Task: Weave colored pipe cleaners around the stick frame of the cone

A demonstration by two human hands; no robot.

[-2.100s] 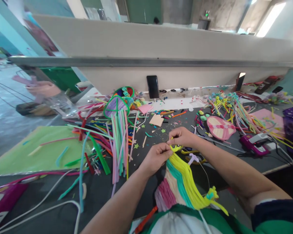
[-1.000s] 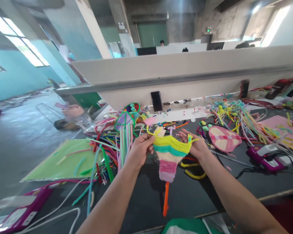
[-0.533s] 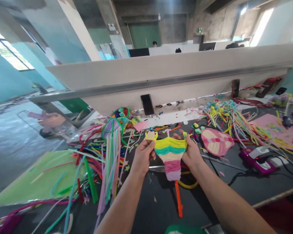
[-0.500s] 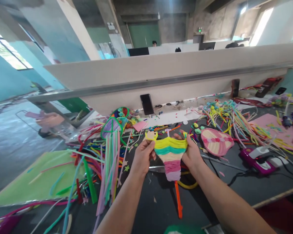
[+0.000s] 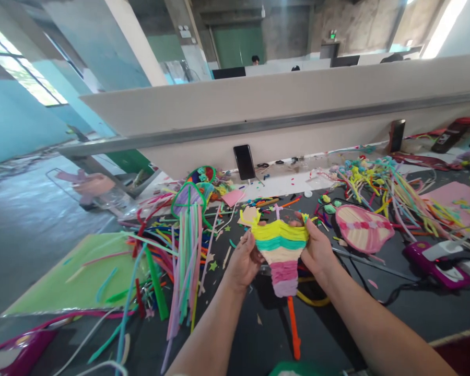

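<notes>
Both hands (image 5: pixel 245 261) (image 5: pixel 317 248) grip it — a striped pipe-cleaner piece (image 5: pixel 284 256).

Bare left forearm (image 5: pixel 216 324) and bare right forearm (image 5: pixel 370 316) run up from below, converging ahead. Left grip (image 5: pixel 243 265), a bare hand: thumb in front, fingers curled behind, partly hidden. Right grip (image 5: pixel 320 251), likewise bare: thumb raised, fingertips showing behind. Both near each other, apart, roughly level.
</notes>
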